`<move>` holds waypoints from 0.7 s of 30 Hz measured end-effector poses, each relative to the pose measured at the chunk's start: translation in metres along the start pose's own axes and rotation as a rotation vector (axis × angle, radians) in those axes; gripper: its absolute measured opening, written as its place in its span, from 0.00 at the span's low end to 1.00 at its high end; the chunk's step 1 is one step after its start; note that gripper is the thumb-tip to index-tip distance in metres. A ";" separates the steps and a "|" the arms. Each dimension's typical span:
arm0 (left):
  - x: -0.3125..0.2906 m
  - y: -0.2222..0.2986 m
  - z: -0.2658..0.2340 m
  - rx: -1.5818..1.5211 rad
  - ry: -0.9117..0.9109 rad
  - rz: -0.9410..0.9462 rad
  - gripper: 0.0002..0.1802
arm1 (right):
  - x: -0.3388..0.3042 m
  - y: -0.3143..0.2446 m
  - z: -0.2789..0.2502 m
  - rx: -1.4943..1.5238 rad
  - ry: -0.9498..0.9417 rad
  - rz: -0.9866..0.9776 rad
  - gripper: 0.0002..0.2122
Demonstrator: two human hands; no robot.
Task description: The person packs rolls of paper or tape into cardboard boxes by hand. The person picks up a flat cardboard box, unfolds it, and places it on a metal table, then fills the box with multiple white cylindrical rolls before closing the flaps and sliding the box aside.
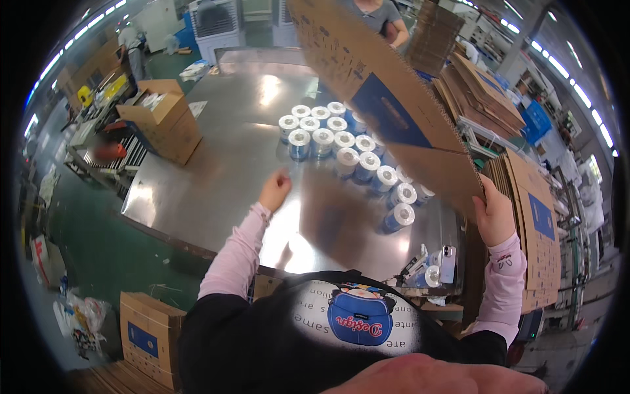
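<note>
one cardboard carton [407,98] runs lengthwise up and leftward from the fingers of the right hand [495,213], clamped on its near edge, while the farther left hand [274,190] curls its fingers together.

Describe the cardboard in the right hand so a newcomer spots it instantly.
Find the shiny metal table. Over its right side, a large brown cardboard piece with a blue panel slants from the right hand. Unlike the stacked cardboard beside the table, it is hand-held.
</note>
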State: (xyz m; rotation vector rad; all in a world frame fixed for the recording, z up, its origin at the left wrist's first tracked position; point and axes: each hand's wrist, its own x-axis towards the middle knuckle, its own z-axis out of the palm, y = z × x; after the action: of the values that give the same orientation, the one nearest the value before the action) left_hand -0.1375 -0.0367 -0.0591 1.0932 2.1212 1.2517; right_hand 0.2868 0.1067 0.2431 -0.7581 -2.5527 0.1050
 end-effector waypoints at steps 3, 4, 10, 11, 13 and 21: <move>0.009 0.048 -0.044 -0.133 0.491 0.265 0.29 | 0.012 0.002 0.016 0.032 -0.138 0.004 0.18; 0.009 0.063 -0.059 -0.119 0.619 0.322 0.30 | 0.017 0.002 0.024 0.016 -0.184 -0.027 0.17; -0.002 0.109 -0.097 0.518 0.774 0.425 0.29 | 0.035 0.027 0.119 -0.298 -0.201 -0.073 0.25; -0.003 0.104 -0.100 0.524 0.764 0.414 0.28 | 0.035 0.013 0.132 -0.350 -0.105 -0.076 0.29; -0.007 0.112 -0.105 0.597 0.646 0.272 0.27 | 0.020 -0.007 0.149 -0.420 0.044 -0.050 0.38; 0.023 0.104 -0.150 0.478 0.396 0.243 0.21 | -0.059 -0.063 0.109 -0.144 0.018 -0.245 0.27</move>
State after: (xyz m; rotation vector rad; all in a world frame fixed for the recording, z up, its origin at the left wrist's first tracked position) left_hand -0.2139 -0.0676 0.1056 1.4286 2.7542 1.1685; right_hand 0.2489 0.0279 0.1347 -0.4883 -2.6341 -0.1656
